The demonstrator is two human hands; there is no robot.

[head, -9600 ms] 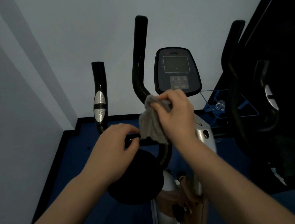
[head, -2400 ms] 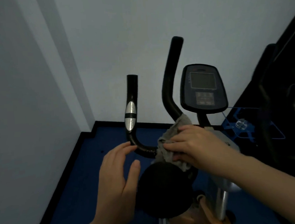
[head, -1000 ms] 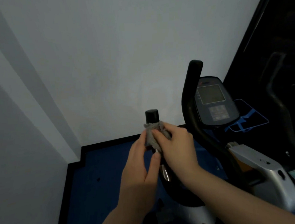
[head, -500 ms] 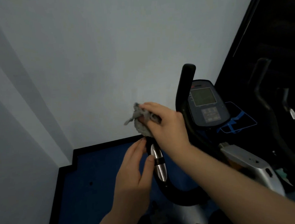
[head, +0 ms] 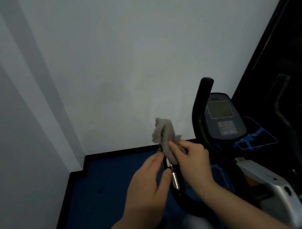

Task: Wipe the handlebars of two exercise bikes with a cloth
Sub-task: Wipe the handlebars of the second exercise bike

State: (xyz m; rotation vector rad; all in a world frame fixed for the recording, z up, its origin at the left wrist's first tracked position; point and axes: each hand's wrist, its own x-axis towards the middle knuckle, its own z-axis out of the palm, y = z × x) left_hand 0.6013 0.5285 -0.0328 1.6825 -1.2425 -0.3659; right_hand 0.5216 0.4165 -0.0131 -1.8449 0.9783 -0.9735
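Note:
My right hand [head: 192, 162] grips a grey cloth [head: 165, 136] wrapped over the top of the near bike's left handlebar [head: 174, 179], a black tube with a silver sensor band. The cloth covers the bar's tip and sticks up above my fingers. My left hand [head: 150, 187] rests against the left side of the same bar, fingers apart, thumb near the silver band. The bike's taller black handlebar [head: 201, 115] rises to the right, beside the console [head: 223, 118]. A second bike's dark handlebar [head: 283, 108] shows faintly at the far right.
White walls close in at the left and back, meeting a blue floor [head: 106, 185] with black skirting. The bike's silver housing [head: 274, 192] sits lower right. A blue wire frame [head: 255, 137] lies behind the console. The right side is dark.
My right hand slid down the left handlebar with the cloth, which now stands up over the bar's tip. My left hand stays against the bar. The view shifted slightly left.

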